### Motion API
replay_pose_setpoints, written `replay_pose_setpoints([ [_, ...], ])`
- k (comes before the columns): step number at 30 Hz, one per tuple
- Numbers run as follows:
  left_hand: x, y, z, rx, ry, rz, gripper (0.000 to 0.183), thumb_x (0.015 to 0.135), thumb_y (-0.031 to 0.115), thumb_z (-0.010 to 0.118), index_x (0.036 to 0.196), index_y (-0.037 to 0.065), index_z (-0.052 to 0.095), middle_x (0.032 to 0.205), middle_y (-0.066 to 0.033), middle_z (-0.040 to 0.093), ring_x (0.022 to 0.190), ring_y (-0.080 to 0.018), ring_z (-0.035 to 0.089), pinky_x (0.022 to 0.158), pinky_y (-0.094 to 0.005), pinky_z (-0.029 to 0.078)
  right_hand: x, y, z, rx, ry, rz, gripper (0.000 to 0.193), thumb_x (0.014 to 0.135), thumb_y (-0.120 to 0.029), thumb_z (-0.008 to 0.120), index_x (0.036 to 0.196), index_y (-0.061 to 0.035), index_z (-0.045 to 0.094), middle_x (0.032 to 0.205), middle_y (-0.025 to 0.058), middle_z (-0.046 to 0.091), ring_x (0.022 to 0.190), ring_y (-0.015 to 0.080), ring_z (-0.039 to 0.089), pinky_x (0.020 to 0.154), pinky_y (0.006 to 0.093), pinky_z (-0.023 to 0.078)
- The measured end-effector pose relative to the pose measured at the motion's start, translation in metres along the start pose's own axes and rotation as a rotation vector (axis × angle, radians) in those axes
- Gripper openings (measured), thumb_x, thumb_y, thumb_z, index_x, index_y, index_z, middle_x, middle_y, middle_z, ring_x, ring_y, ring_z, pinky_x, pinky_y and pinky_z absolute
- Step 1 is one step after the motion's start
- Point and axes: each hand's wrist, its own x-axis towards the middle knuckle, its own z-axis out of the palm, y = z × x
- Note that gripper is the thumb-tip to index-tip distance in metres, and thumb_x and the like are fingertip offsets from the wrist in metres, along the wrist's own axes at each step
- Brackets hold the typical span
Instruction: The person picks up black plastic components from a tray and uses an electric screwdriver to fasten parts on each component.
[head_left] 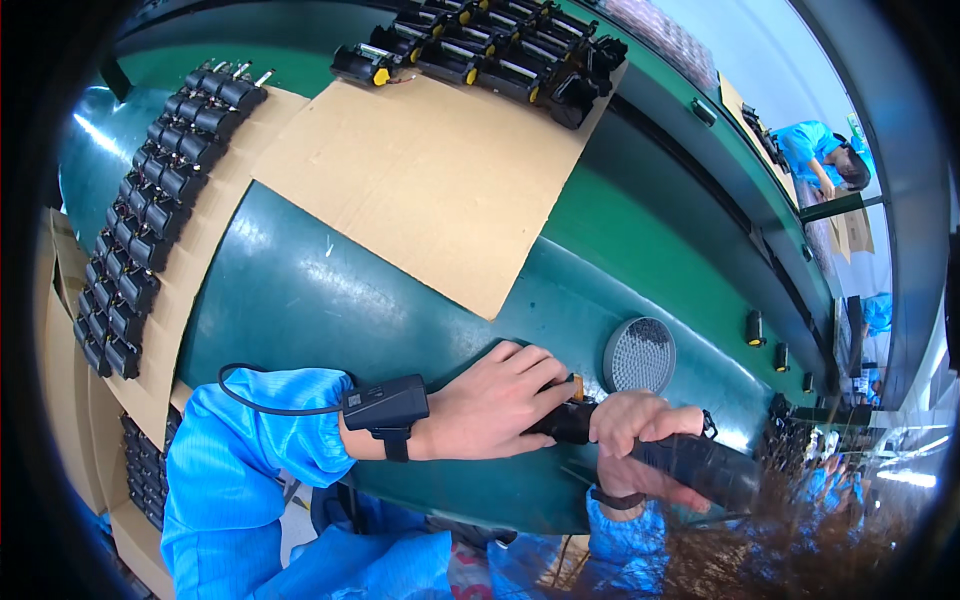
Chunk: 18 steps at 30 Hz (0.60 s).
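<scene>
My left hand (497, 405) comes in from the left, palm down, its fingers curled over a small black plastic part (567, 424) above the green tabletop. Just to the right, my right hand (645, 432) is wrapped round a thick black cylindrical tool (700, 470), which looks like a powered screwdriver and slants down to the right. The tool's front end is close to the black part; my fingers hide whether they touch. A small amber piece (577, 386) shows beside my left fingertips. Beyond my right hand sits a round grey dish (640, 355) with small dark pieces in it.
Cardboard sheets (420, 170) lie on the green table (300, 270). Rows of black housings (165, 185) stand at the left, and more black-and-yellow units (490, 50) at the far side. A dark rail runs along the right; beyond it a person in blue (810, 150) works.
</scene>
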Motion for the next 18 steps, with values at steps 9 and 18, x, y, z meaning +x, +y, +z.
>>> replay_pose_setpoints([
  [9,0.001,0.004,0.003,0.047,0.019,-0.013,0.065,0.086,0.039,0.083,0.140,0.007,0.064,0.129,-0.0091,0.060,0.131,-0.0289,0.052,0.111,-0.0467,0.036,0.001,-0.003,0.004,-0.006,0.047,0.004,0.093,0.080,-0.097,0.054,0.102,-0.0057,0.052,0.067,0.0071,0.056,0.052,0.0203,0.054,0.048,0.0360,0.047],
  [18,0.001,0.006,-0.001,0.090,0.005,-0.022,0.065,0.084,0.038,0.086,0.137,0.006,0.067,0.132,-0.0091,0.060,0.128,-0.0295,0.053,0.109,-0.0465,0.038,-0.005,-0.060,-0.049,-0.041,0.320,-0.282,0.087,0.088,-0.094,0.046,0.103,-0.0079,0.050,0.068,0.0042,0.053,0.051,0.0161,0.051,0.047,0.0306,0.043],
])
